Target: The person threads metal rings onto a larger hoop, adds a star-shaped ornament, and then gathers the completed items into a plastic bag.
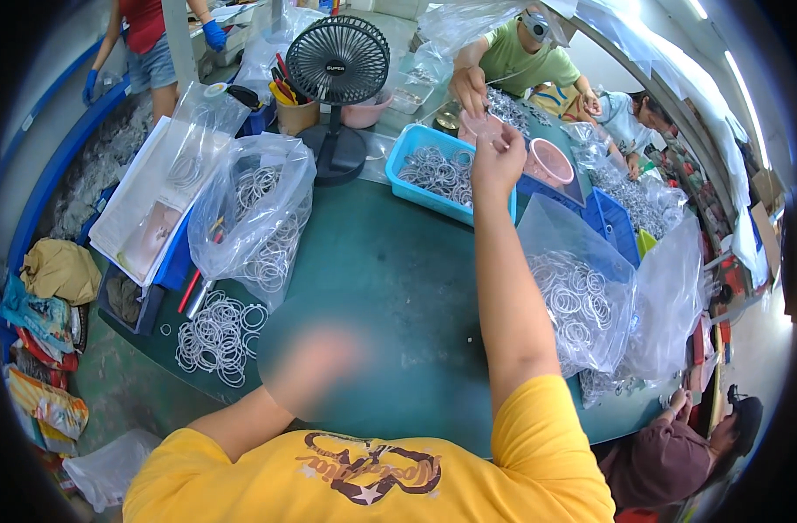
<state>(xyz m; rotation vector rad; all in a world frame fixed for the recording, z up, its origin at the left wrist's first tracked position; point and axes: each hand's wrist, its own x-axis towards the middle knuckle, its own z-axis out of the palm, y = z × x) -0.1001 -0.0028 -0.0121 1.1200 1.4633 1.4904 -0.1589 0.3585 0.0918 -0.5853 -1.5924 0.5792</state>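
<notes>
Head view: a black fan (337, 65) is standing toward the table's (390, 288) far edge; a co-worker's hand (468, 89) is hovering near the right hand (500, 157). A blue tray (433, 199) is holding tangled rings (438, 172), and two clear bags (555, 231) are bulging with more. Loose rings (221, 338), thin and silvery, are lying heaped by the near left edge, beside the left hand (324, 366), too blurred to tell its grip. Over the tray's right end, the right hand's fingers are curling; I cannot tell around what.
</notes>
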